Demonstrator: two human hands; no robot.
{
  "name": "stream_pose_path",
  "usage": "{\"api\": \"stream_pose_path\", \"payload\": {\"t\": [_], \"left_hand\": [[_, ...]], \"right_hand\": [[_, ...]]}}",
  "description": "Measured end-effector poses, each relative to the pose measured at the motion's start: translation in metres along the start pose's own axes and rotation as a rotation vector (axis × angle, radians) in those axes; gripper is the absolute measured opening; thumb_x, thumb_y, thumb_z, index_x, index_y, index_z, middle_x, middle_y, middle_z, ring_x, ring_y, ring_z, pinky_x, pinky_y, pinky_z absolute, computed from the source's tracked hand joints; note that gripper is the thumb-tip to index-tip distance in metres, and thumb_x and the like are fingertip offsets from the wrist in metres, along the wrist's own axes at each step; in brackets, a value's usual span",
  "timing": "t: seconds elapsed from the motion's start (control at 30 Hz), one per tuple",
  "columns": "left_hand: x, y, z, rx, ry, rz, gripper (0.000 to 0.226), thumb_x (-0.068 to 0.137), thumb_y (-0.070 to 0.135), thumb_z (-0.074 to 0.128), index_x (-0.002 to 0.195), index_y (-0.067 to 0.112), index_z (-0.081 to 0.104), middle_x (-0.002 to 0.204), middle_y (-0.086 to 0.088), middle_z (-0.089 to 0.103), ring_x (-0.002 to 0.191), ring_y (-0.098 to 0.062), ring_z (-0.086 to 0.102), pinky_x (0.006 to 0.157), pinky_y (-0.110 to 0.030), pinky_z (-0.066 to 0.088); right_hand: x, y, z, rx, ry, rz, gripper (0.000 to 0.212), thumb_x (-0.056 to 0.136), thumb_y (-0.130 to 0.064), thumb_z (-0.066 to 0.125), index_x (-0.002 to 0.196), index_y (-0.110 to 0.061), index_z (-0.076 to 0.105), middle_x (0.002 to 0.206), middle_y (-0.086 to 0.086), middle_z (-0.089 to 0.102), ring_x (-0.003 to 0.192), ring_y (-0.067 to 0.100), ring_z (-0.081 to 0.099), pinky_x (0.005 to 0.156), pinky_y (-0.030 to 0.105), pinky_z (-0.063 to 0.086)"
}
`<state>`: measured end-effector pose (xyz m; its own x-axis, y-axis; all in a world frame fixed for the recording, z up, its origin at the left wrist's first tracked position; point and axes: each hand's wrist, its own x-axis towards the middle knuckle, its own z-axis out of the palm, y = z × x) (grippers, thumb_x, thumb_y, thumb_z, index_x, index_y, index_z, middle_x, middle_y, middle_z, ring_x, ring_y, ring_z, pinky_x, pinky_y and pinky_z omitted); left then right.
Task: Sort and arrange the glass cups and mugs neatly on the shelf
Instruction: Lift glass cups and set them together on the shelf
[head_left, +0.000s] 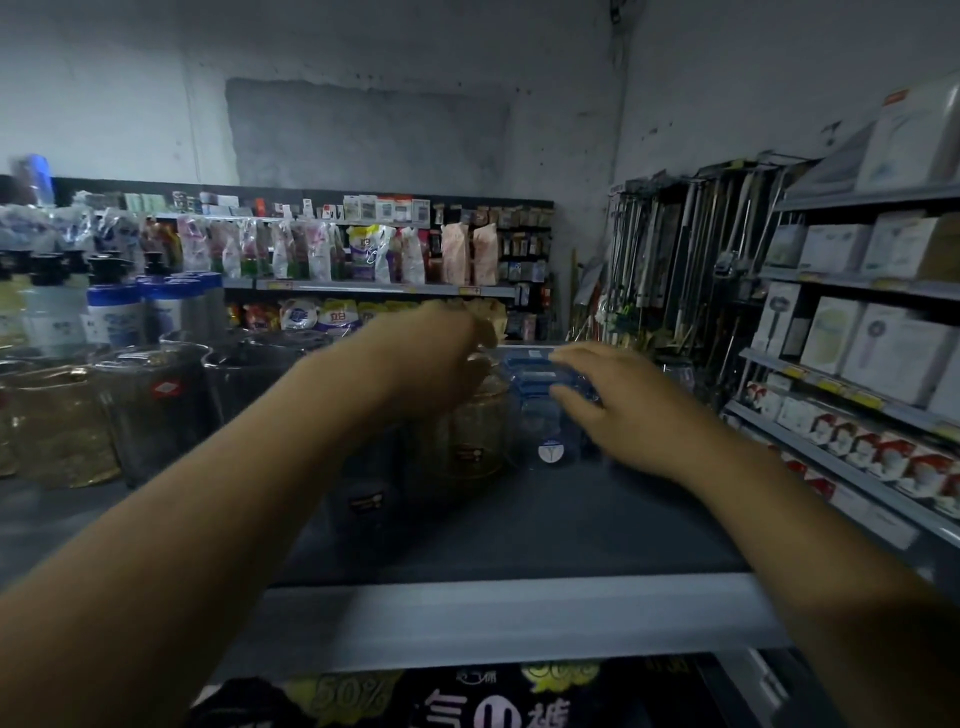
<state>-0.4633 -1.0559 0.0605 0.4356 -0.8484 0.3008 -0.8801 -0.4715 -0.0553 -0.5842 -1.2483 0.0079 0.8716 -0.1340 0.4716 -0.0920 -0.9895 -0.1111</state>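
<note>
- two bare forearms, nearest the camera, are extended over the pale front lip of the shelf (498, 618) toward its back.
- left hand (441, 358): laid over the rim of an amber glass mug (475, 431); fingers are curled on top, but whether it is truly gripped cannot be told through the blur.
- right hand (608, 395): spread against a blue-tinted glass cup (540, 395) with thumb and fingers on either side; a light hold is judged, not confirmed.
- both pieces are stood upright at the rear centre of the shelf, just beside each other, possibly touching.
- darker glass cups (369, 488) are stood in front of the amber one, partly hidden by the left forearm.
- further amber and smoky glasses (156, 400) are lined along the left end.
- risk: glass could be knocked against glass if either piece is slid sideways, the gap being so slight.
- risk: the front cups could be swept off by the left forearm, which passes close above them.
- risk: grip could be misjudged in the dim light.
</note>
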Motion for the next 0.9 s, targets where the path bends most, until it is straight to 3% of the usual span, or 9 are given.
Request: {"api": "stream_pose_path", "payload": {"t": [0.17,0.27,0.37,0.5,0.6,0.7,0.77,0.83,0.9], "left_hand": [[0.049,-0.010,-0.002,0.002,-0.164,-0.021,0.040,0.105,0.025,0.051,0.144,0.018,0.053,0.143,-0.006,0.057,0.127,-0.025,0.056,0.106,-0.040,0.046],[0.056,-0.015,0.007,0.025,-0.304,-0.057,0.040,0.106,0.029,0.049,0.144,0.016,0.054,0.142,-0.008,0.058,0.126,-0.025,0.056,0.106,-0.041,0.045],[0.057,-0.020,0.014,0.000,-0.305,-0.059,0.040,0.107,0.031,0.047,0.142,0.015,0.056,0.139,-0.008,0.060,0.122,-0.024,0.057,0.106,-0.042,0.046],[0.061,-0.027,0.024,-0.036,-0.264,-0.041,0.017,0.106,0.029,0.047,0.095,0.025,0.060,0.102,-0.001,0.065,0.092,-0.018,0.058,0.085,-0.034,0.045],[0.060,-0.028,0.025,-0.038,-0.238,-0.043,0.027,0.106,0.030,0.048,0.080,0.035,0.050,0.090,0.005,0.059,0.087,-0.017,0.059,0.084,-0.036,0.047],[0.058,-0.027,0.025,-0.020,-0.242,-0.035,0.018,0.106,0.032,0.048,0.090,0.030,0.055,0.100,0.002,0.062,0.096,-0.020,0.060,0.092,-0.040,0.050],[0.057,-0.025,0.024,-0.011,-0.251,-0.034,0.023,0.106,0.030,0.047,0.109,0.015,0.064,0.114,-0.003,0.067,0.104,-0.023,0.062,0.096,-0.041,0.051],[0.055,-0.020,0.019,-0.004,-0.199,-0.019,0.033,0.106,0.032,0.049,0.131,0.015,0.062,0.131,-0.004,0.064,0.115,-0.024,0.062,0.099,-0.040,0.050],[0.051,-0.014,0.012,-0.055,-0.097,0.010,0.038,0.104,0.035,0.052,0.137,0.017,0.059,0.136,-0.002,0.061,0.120,-0.021,0.060,0.098,-0.037,0.049]], "right_hand": [[0.059,0.012,-0.017,-0.068,-0.145,0.026,0.036,0.107,-0.026,0.044,0.138,-0.011,0.055,0.136,0.012,0.057,0.120,0.027,0.055,0.099,0.039,0.046],[0.082,0.012,-0.009,-0.110,-0.336,0.052,0.039,0.109,-0.030,0.040,0.138,-0.009,0.054,0.140,0.013,0.056,0.124,0.031,0.054,0.103,0.040,0.045],[0.087,0.017,-0.001,-0.086,-0.406,0.067,0.044,0.110,-0.033,0.035,0.126,-0.002,0.061,0.128,0.016,0.062,0.117,0.034,0.058,0.103,0.042,0.046],[0.081,0.019,0.000,-0.049,-0.369,0.060,0.042,0.110,-0.032,0.034,0.105,0.000,0.062,0.095,0.011,0.062,0.090,0.028,0.058,0.084,0.037,0.046],[0.077,0.019,-0.002,-0.051,-0.361,0.037,0.043,0.109,-0.031,0.035,0.110,0.000,0.064,0.103,0.015,0.066,0.096,0.031,0.062,0.090,0.040,0.050],[0.075,0.018,-0.002,-0.050,-0.358,0.027,0.046,0.109,-0.034,0.036,0.123,0.000,0.063,0.124,0.018,0.066,0.112,0.033,0.062,0.099,0.047,0.049],[0.073,0.019,-0.002,-0.005,-0.332,0.038,0.044,0.108,-0.035,0.039,0.120,-0.001,0.065,0.121,0.018,0.067,0.111,0.033,0.063,0.098,0.046,0.050],[0.065,0.023,-0.005,0.077,-0.270,0.032,0.041,0.107,-0.034,0.044,0.121,-0.003,0.065,0.123,0.015,0.068,0.111,0.031,0.063,0.097,0.042,0.050],[0.050,0.031,-0.014,0.148,-0.171,0.036,0.036,0.106,-0.034,0.050,0.131,-0.013,0.064,0.132,0.006,0.065,0.115,0.021,0.061,0.096,0.031,0.046]]}}
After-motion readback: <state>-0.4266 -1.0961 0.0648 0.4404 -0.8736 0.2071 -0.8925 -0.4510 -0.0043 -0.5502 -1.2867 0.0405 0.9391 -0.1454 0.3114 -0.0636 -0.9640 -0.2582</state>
